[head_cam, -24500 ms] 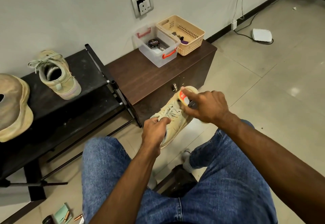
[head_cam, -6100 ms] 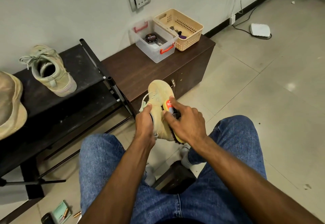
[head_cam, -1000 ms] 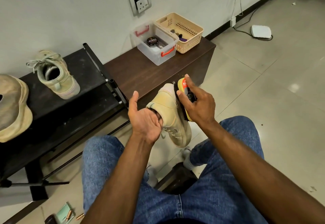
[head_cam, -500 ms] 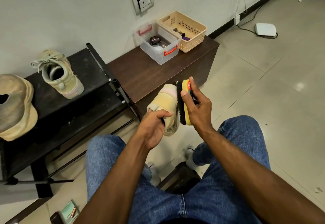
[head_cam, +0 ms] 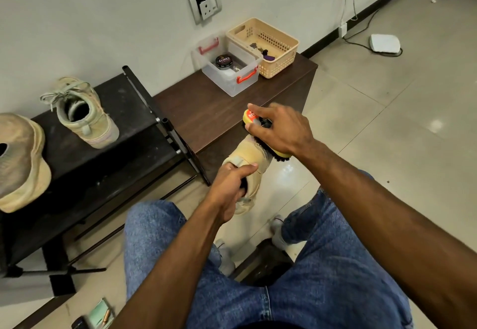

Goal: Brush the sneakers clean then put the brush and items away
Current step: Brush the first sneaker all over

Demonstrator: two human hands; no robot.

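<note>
Nearest, the person's jeans fill the bottom of the view, w/ a small notepad point(head_cam: 99, 313) on the floor by the L knee. Just past the knees, the left hand point(head_cam: 228, 190) is closed tight on the sneaker point(head_cam: 249, 166), fingers tucked into its opening, thumb on the outside. The shoe hangs in the air, not on anything, in front of the cabinet's near edge. Its long axis runs from the L hand up and away to the right, so the toe end points toward the right hand point(head_cam: 281, 130). That hand is curled around the brush point(head_cam: 260, 132), yellow back up, dark bristles down and touching the far end of the shoe. So the brush sits past the L hand's grip, along the shoe's length, and the R hand is the one nearer the spot being cleaned; I think the next stroke runs along that line, toward or away from the L hand. Further off, the other sneaker point(head_cam: 85, 114) stands on the black rack point(head_cam: 124, 148), near its back edge, well apart from both hands. On the cabinet point(head_cam: 206, 111), at its far edge by the wall, sit a clear box point(head_cam: 232, 80) w/ a polish tin point(head_cam: 223, 62) inside and, just beside it at the far R corner, a tan basket point(head_cam: 278, 62). The brush likely goes there later.
</note>
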